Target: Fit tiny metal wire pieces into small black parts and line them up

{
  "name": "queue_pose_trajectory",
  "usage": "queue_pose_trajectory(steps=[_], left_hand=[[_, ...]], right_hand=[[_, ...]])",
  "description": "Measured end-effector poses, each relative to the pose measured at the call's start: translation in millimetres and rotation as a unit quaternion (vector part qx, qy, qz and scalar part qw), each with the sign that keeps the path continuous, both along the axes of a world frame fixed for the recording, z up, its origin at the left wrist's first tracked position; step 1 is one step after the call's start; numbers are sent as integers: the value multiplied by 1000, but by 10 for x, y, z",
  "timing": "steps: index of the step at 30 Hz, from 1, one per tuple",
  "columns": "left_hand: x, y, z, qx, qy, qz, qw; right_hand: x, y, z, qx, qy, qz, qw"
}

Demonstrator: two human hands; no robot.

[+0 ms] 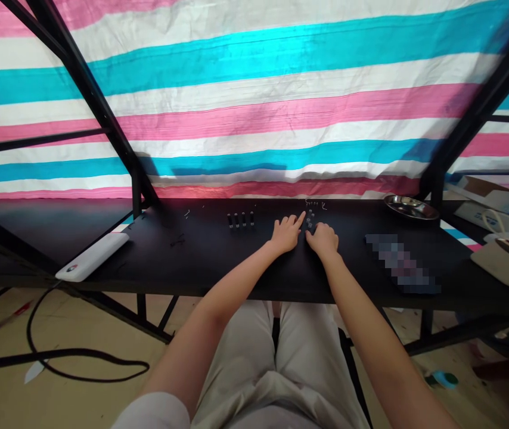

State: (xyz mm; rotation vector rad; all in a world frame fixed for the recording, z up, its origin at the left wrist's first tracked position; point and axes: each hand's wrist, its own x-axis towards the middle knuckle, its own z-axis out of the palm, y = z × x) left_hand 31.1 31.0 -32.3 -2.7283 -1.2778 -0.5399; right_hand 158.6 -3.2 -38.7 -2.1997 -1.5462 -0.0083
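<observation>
Both my hands rest on the black table (219, 262), close together near its middle. My left hand (286, 232) lies flat with fingers stretched out, the index finger pointing at a cluster of tiny pale parts (310, 217). My right hand (323, 238) is loosely curled just right of it, fingertips at the same small parts; whether it pinches one is too small to tell. A row of several small dark upright pieces (240, 221) stands to the left of my left hand.
A steel dish (410, 207) sits at the back right, a blurred dark flat object (401, 263) in front of it. A white power bank (92, 256) lies at the left edge. Black frame posts (136, 190) rise behind; a striped tarp hangs beyond. Cable on the floor.
</observation>
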Motion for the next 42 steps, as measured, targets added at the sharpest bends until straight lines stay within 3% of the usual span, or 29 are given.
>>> queue_pose_trajectory(steps=[4,9,16,21,29,42], left_hand=[[83,99,-40,17,9,16,1000],[48,153,49,69,0,21,997],[-272,179,140,45,-123,-1,991],[-517,74,110,53,-201,-1,978],[-639,-40,23,95,-290,-9,952],[-678,-41,19,111,-324,-23,939]], right_hand=[[-3,64,-21,0,12,-2,1000],[15,147,-35,-20,31,-12,999],[41,210,-52,-17,41,-15,999],[49,220,-58,-8,50,-14,999],[-197,19,-17,82,-47,150,984],[-238,-15,-35,106,-133,185,968]])
